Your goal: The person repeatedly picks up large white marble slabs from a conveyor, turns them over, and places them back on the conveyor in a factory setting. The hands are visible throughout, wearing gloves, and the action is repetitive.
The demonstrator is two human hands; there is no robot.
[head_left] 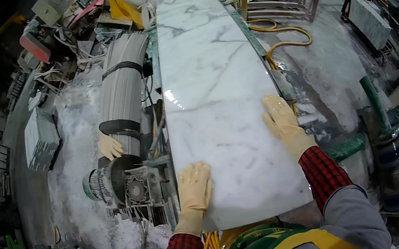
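A long white marble slab (216, 95) with grey veins is lying lengthwise on the machine surface (253, 36), its far end running out of view. The left hand (195, 186), in a cream rubber glove, is resting flat with fingers spread on the slab's near left edge. The right hand (280, 119), gloved alike, is pressing flat on the right edge. A grey motor (119, 182) is sitting left, partly hidden in dust.

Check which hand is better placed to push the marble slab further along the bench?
Probably the left hand: it lies flat near the slab's near end, so it can push along its length. The right hand rests further up on the right edge, better suited to guiding.
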